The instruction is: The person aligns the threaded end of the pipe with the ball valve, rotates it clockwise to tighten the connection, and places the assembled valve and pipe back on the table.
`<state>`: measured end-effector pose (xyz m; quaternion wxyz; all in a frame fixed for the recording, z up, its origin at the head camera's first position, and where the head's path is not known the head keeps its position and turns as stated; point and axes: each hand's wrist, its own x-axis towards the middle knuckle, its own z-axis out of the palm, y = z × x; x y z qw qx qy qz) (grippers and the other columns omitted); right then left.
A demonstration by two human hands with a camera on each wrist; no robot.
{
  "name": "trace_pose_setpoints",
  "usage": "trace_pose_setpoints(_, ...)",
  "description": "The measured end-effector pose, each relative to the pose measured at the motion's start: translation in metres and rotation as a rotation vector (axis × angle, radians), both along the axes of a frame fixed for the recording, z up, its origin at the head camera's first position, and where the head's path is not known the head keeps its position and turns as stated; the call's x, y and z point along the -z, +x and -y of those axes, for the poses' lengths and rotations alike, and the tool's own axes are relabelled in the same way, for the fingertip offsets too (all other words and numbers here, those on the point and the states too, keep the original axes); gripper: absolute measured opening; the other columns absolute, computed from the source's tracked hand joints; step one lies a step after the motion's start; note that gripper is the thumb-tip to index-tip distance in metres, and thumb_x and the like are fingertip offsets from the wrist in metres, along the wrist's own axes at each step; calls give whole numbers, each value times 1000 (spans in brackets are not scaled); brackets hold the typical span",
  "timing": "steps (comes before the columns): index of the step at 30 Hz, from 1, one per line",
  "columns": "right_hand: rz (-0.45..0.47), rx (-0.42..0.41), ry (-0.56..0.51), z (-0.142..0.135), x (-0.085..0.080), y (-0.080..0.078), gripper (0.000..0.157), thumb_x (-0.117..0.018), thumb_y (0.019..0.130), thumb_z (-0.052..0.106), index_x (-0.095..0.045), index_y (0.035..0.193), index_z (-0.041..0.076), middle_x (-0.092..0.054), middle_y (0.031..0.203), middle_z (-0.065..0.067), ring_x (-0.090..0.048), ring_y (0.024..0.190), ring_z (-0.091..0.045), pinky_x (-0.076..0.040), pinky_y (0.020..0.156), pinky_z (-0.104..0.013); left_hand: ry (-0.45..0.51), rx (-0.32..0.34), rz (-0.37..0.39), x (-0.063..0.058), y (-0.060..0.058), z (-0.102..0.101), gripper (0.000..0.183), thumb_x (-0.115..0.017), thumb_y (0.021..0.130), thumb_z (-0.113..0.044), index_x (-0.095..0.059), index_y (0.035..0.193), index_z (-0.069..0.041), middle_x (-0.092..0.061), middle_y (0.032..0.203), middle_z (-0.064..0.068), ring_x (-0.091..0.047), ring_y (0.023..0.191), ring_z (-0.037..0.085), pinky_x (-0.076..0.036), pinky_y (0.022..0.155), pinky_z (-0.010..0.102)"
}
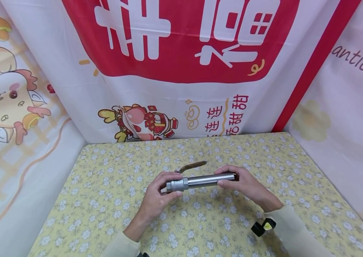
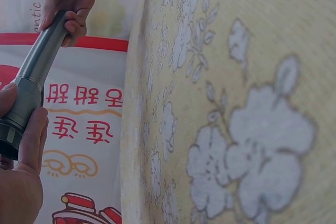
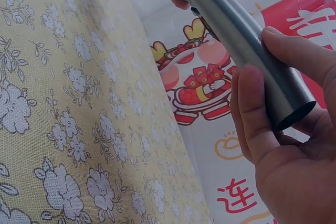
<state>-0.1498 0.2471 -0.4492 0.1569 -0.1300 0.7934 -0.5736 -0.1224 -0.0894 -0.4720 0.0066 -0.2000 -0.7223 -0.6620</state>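
Observation:
A silver ball valve (image 1: 177, 185) with a brownish lever handle (image 1: 194, 166) lies in line with a smooth metal pipe (image 1: 204, 180), above the table. My left hand (image 1: 159, 196) grips the valve body between thumb and fingers; the left wrist view shows the valve's dark open end beside that thumb. Around the far end of the pipe, my right hand (image 1: 245, 185) holds with thumb and fingers. The pipe's hollow end (image 3: 296, 115) shows in the right wrist view. One end of the pipe meets the valve's hex collar (image 1: 185, 183); whether it is threaded in is hidden.
A yellow floral cloth (image 1: 104, 200) covers the table beneath both hands. Printed white-and-red hangings (image 1: 181, 80) stand behind it and at both sides. A small black device (image 1: 262, 227) with a yellow patch is at the right sleeve.

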Motion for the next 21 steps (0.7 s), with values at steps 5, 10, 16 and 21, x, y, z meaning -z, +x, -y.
trace_pose_setpoints(5,5,4,7,1,-1,0,36,-76,105,35,-72,135,16,-67,127,-17,-63,95,-24,-60,83,-40,-5,-3,1,0,0,0,49,-86,90,-2,-73,136,-12,-63,147,9,-64,123,28,-64,98,32)
trace_pose_setpoints(10,11,9,15,1,-2,0,36,-75,105,37,-72,135,15,-69,122,-17,-63,95,-27,-60,82,-39,-8,-5,5,-1,1,-1,49,-85,90,2,-73,136,-11,-63,148,9,-63,124,29,-64,98,32)
trace_pose_setpoints(16,5,12,5,0,0,0,37,-74,106,38,-72,135,15,-72,111,-15,-64,97,-41,-60,83,-41,-10,-5,12,-2,1,-1,50,-84,90,4,-73,136,-11,-62,149,9,-62,125,32,-64,98,32)
trace_pose_setpoints(21,21,31,-13,0,0,0,36,-76,104,39,-74,132,17,-72,106,-13,-60,99,-52,-58,83,-44,-22,-3,4,-1,0,-1,49,-85,90,1,-72,137,-8,-63,148,9,-63,125,31,-64,98,32)
